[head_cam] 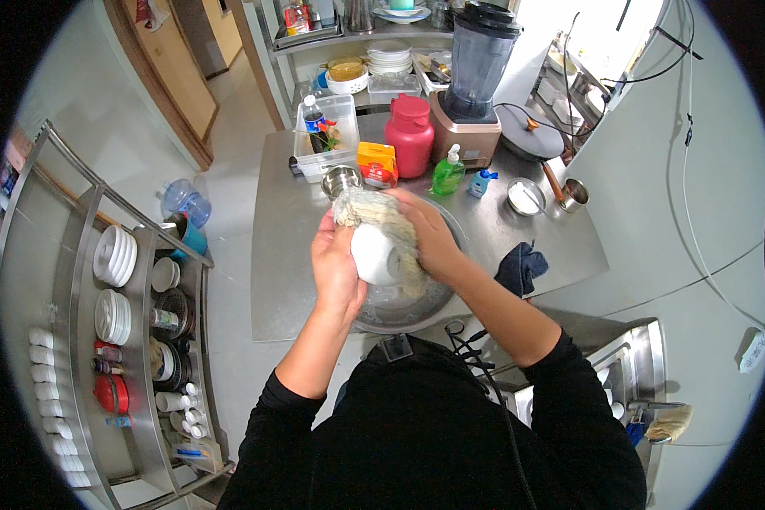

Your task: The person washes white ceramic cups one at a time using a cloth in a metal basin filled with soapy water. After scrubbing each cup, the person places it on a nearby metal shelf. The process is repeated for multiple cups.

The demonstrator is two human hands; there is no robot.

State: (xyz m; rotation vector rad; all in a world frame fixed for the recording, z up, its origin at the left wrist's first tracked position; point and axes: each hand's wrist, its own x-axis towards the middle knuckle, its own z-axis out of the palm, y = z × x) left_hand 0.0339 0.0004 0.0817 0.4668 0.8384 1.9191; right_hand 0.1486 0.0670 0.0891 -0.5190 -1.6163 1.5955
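Note:
Above a round metal basin [443, 303] on the steel table, my left hand [339, 261] grips a white bowl or cup [371, 255] from its left and lower side. My right hand [430, 239] holds a pale, worn cloth [382, 213] against the far and right side of the white vessel. The cloth hangs down along the vessel's right edge. Some foam shows in the basin below. Part of the basin is hidden by my hands and arms.
Beyond the basin stand a steel bowl [342, 181], an orange packet [377, 164], a red jug [410, 137], a green pump bottle [448, 172] and a blender [478, 76]. A dark cloth [523, 268] lies right. Racks of dishes [116, 255] stand left; a sink [644, 357] is lower right.

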